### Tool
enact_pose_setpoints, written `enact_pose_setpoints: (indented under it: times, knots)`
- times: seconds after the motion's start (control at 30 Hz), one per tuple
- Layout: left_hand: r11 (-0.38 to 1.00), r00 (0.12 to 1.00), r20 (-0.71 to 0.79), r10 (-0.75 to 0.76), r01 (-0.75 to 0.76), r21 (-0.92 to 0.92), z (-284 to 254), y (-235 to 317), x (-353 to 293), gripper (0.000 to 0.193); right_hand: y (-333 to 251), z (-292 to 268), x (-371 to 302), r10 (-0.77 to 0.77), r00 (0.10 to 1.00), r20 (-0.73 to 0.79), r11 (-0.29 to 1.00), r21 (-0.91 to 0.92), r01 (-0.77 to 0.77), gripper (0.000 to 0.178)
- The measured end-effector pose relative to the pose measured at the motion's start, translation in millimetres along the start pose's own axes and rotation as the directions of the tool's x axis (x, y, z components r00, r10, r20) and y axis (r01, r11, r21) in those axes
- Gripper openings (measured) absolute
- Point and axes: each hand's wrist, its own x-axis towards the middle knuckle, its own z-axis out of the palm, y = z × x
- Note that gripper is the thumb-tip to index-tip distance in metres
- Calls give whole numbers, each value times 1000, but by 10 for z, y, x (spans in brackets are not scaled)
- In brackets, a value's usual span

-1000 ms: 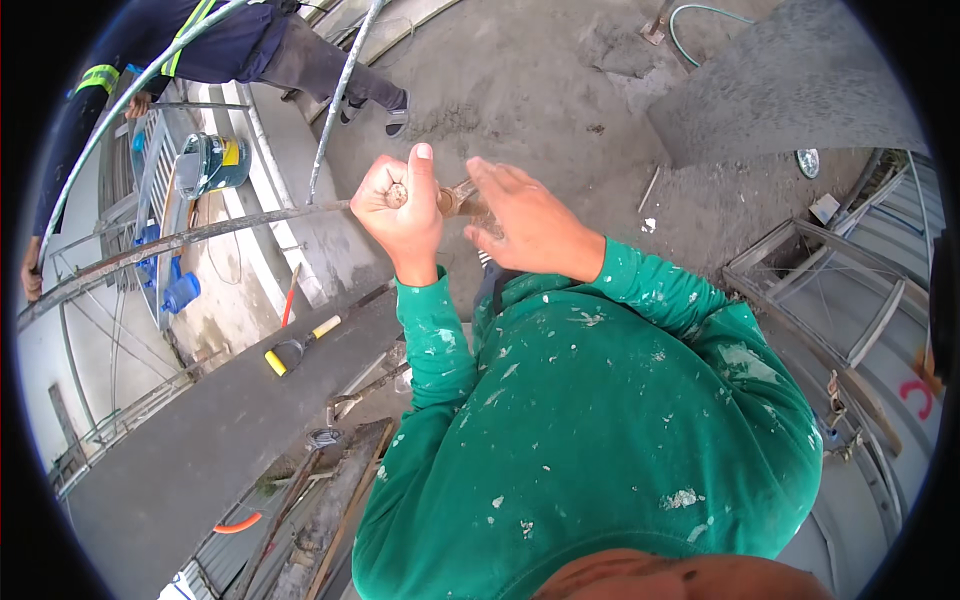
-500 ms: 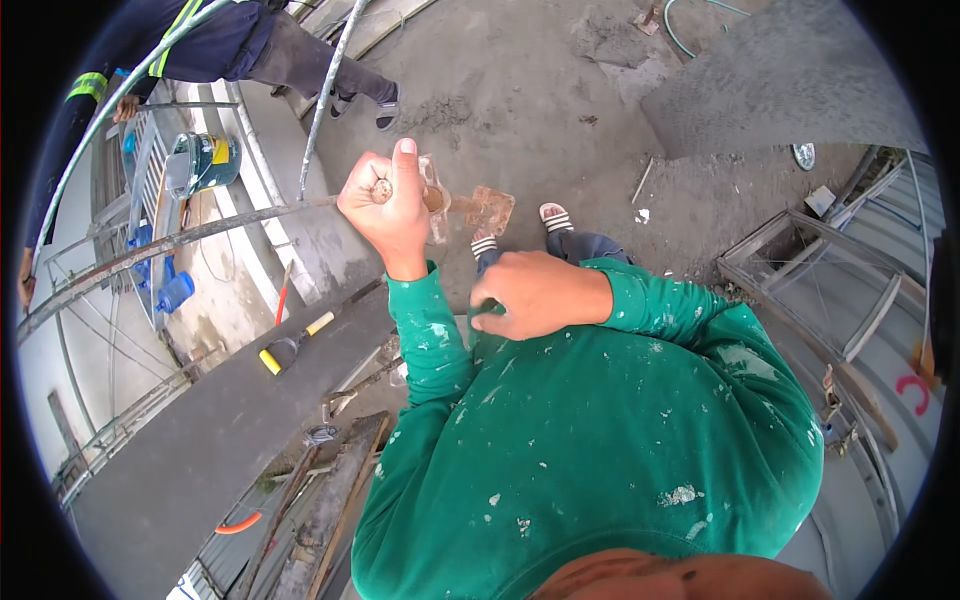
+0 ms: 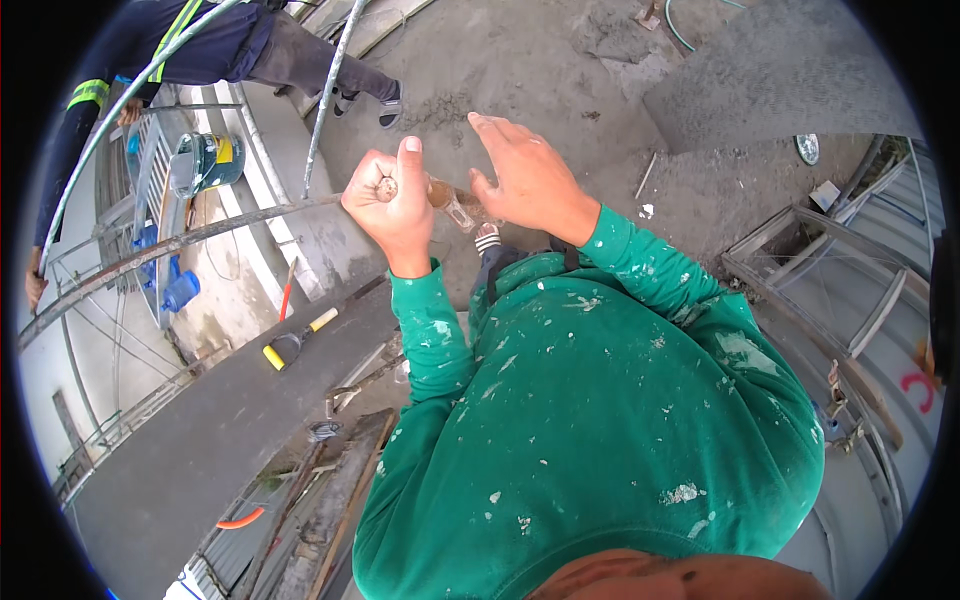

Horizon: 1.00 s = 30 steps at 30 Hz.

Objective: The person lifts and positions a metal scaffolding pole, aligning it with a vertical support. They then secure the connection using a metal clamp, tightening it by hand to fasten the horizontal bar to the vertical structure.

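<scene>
My left hand (image 3: 398, 200) is closed, thumb up, around a rusty rod with a collar and a square plate, which looks like a screw jack (image 3: 455, 208). The rod's round end shows in the top of the fist, and its collar sticks out on the right. Just right of the collar is my right hand (image 3: 530, 180), open with fingers stretched forward and thumb apart. It covers the square plate, and I cannot tell if it touches it. A scaffold tube (image 3: 190, 236) runs from the left up to my left fist.
At the upper left a co-worker (image 3: 220, 45) stands beyond the scaffold poles, near a dark bucket (image 3: 208, 163). A yellow-handled tool (image 3: 298, 340) lies on the grey ledge (image 3: 200, 430). Metal frames (image 3: 840, 270) stand on the right. Below is a concrete floor (image 3: 520, 70).
My right hand has swung forward from in front of my body to beside the screw jack, and its fingers have opened out. The collar appears turned. My left hand stays nearly in place.
</scene>
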Motion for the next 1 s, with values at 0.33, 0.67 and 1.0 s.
enact_pose_setpoints:
  times: [0.33,0.67,1.0]
  knots:
    - [1000,1000,12,-16,16,15,-28,33,-92,49,-175,-191,-313,118,735,668,970,81,-229,28]
    - [1000,1000,-11,-27,27,0,-42,-10,-188,49,-79,-473,-159,174,774,609,975,3,-221,53]
    - [1000,1000,-13,18,-17,9,-161,-12,-339,48,-350,-181,-497,42,687,726,946,193,-262,27]
